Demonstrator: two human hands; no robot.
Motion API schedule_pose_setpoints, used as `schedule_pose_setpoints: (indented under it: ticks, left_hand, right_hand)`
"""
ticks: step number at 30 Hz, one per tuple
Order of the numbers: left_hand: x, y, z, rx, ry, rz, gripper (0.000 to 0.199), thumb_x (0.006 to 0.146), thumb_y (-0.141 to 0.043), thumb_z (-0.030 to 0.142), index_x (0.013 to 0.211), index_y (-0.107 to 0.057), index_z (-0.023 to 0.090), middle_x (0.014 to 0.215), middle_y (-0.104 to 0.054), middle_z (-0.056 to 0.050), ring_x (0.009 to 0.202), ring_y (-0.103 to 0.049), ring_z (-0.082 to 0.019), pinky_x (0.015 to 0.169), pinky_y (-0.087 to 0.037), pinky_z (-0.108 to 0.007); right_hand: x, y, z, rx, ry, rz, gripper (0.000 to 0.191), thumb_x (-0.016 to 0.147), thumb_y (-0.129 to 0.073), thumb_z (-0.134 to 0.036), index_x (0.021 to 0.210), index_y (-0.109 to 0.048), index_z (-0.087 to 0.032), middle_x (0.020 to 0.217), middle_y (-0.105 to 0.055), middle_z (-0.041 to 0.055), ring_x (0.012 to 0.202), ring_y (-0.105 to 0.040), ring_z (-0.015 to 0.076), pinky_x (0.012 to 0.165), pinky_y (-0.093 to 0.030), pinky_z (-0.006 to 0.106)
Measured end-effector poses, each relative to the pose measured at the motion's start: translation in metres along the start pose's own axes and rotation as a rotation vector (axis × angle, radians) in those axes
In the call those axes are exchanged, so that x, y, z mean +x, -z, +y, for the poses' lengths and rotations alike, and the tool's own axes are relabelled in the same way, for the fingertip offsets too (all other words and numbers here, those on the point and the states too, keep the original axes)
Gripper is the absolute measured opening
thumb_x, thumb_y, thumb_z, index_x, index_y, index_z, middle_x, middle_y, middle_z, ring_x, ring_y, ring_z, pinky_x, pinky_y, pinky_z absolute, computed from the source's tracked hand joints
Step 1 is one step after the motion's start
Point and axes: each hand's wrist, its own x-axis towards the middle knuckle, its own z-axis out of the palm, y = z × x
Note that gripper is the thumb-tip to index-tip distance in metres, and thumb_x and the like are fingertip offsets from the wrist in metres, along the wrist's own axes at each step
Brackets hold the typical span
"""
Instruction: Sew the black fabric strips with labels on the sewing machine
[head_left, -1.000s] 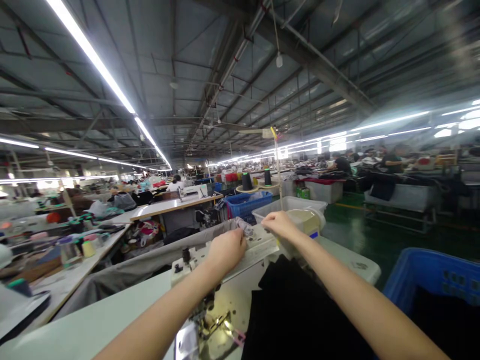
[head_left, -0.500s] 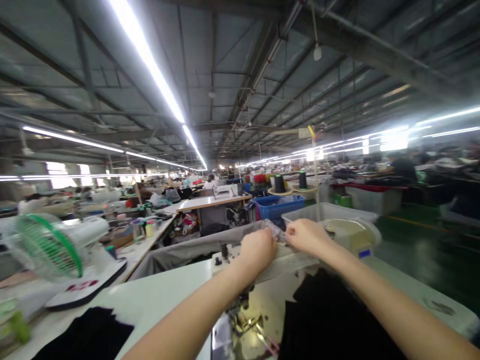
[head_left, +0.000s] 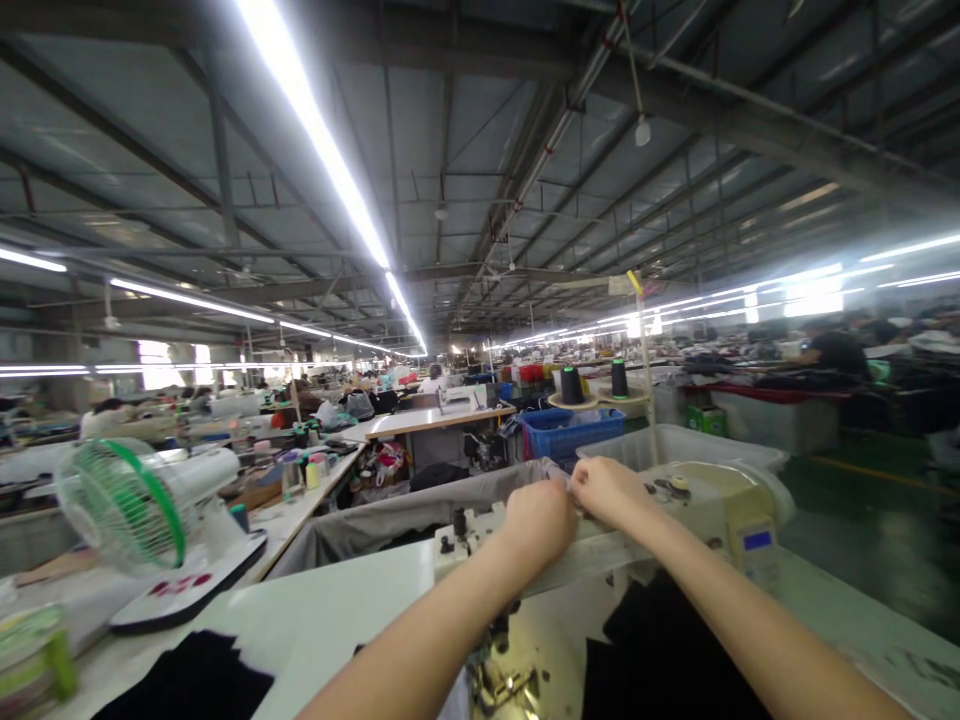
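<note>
Both my hands are raised close together above the top of a sewing machine (head_left: 705,500). My left hand (head_left: 541,520) is closed, its fingers curled. Beside it, my right hand (head_left: 609,490) is closed in a pinch. Between them shows a small piece of clear, thin material (head_left: 566,480), blurred, which both hands seem to grip. Black fabric (head_left: 667,650) lies at the machine's front under my right forearm. Another black piece (head_left: 187,680) rests on the pale table (head_left: 322,610) at the left.
A white and green fan (head_left: 124,505) stands at the left. Behind the machine are grey cloth (head_left: 337,530), a blue basket (head_left: 574,430), a clear bin (head_left: 720,447) and a thread stand with black cones (head_left: 570,385). A person in dark clothes (head_left: 840,350) is far right.
The view has shifted, so most things appear further right and slightly lower. My hands have come closer together, and less of the clear material shows between them.
</note>
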Motion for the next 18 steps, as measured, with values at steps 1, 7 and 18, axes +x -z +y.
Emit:
schedule_pose_setpoints:
  ticks: [1,7,18]
  left_hand:
    - [0.000,0.000,0.000,-0.001,-0.002,-0.005,0.033,0.096,-0.039,0.027,0.109,-0.067,0.016,0.105,-0.074,-0.016,0.100,-0.071,-0.030,0.086,-0.055,-0.042]
    - [0.001,0.000,-0.003,-0.001,0.001,0.002,0.032,0.095,-0.039,0.028,0.107,-0.067,0.017,0.107,-0.074,-0.015,0.102,-0.071,-0.029,0.086,-0.055,-0.038]
    - [0.002,0.006,-0.005,0.019,0.013,-0.004,0.032,0.095,-0.042,0.028,0.109,-0.068,0.016,0.107,-0.075,-0.015,0.102,-0.071,-0.030,0.087,-0.056,-0.040]
  right_hand:
    - [0.000,0.000,-0.001,0.001,0.017,-0.005,0.022,0.085,-0.055,-0.023,0.078,-0.077,-0.024,0.088,-0.078,0.0059,0.085,-0.071,0.0214,0.064,-0.039,0.025]
    - [0.000,-0.001,-0.005,-0.022,0.025,0.024,0.028,0.089,-0.049,-0.019,0.085,-0.077,-0.020,0.095,-0.077,0.0116,0.090,-0.071,0.0245,0.066,-0.040,0.028]
    - [0.003,0.001,-0.001,-0.062,0.081,-0.030,0.023,0.084,-0.056,-0.022,0.077,-0.078,-0.025,0.084,-0.078,0.0076,0.086,-0.072,0.0241,0.065,-0.041,0.027]
